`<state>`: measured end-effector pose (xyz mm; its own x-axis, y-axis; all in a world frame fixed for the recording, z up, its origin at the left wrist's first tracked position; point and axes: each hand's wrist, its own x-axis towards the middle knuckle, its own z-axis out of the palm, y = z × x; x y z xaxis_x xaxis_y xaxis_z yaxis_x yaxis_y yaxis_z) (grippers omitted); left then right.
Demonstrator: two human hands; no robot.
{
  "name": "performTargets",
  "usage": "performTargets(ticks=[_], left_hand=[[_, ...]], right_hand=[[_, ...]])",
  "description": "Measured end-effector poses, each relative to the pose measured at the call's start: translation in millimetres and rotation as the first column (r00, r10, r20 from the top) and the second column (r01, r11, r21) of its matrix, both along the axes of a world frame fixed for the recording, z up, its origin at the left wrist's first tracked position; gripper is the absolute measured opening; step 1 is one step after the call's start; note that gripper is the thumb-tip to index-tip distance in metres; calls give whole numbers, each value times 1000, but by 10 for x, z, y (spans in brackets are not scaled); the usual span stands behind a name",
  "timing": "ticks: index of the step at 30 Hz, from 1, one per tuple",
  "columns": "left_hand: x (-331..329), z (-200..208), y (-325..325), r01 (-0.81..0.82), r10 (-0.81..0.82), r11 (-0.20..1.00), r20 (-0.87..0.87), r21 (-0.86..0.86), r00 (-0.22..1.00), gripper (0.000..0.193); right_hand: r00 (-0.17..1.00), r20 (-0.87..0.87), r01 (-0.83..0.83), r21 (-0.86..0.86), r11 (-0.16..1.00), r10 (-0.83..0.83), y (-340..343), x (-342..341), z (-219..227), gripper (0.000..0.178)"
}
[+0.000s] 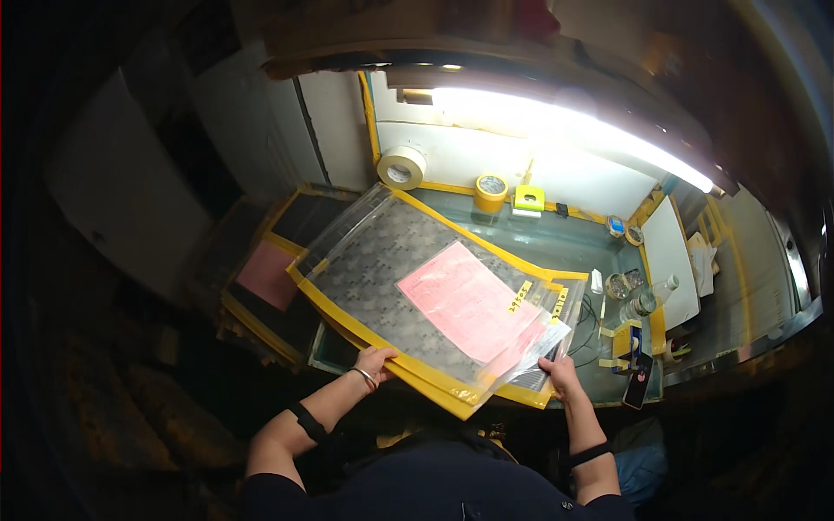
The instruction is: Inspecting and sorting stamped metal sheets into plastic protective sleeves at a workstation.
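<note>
Both my hands hold a small stack of large, flat clear-plastic folders edged with yellow tape. The top one contains a grey mottled sheet and a pink paper, with a yellow label by its right edge. My left hand is closed on the near left edge, fingers hidden beneath. At the right near corner my right hand pinches the stack, beside a white slip under the plastic. The stack tilts over the glass-topped table, and its edges fan out at the right.
More yellow-edged folders lie at the left, with a pink sheet. Along the back stand a wide tape roll, a yellow tape roll and a green hole punch. Glass jars, a tape dispenser and a phone sit right.
</note>
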<state>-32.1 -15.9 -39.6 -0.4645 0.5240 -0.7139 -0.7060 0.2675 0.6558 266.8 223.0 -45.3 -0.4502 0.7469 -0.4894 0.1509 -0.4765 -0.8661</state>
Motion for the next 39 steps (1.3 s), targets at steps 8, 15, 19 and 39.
performTargets(ticks=[8, 15, 19, 39], left_hand=[[-82, -352, -76, -8, -31, 987, 235, 162, 971, 19], [154, -333, 249, 46, -44, 999, 182, -10, 982, 27], [212, -696, 394, -13, -10, 997, 289, 79, 957, 30], [-1810, -530, 453, 446, -954, 299, 253, 843, 163, 77]], right_hand=[[998, -69, 38, 458, 888, -7, -594, 391, 1192, 47], [844, 402, -24, 690, 723, -356, -1876, 996, 2650, 43], [582, 524, -1, 765, 644, -622, -2963, 713, 3228, 43], [654, -70, 500, 787, 361, -754, -3801, -225, 2875, 43]])
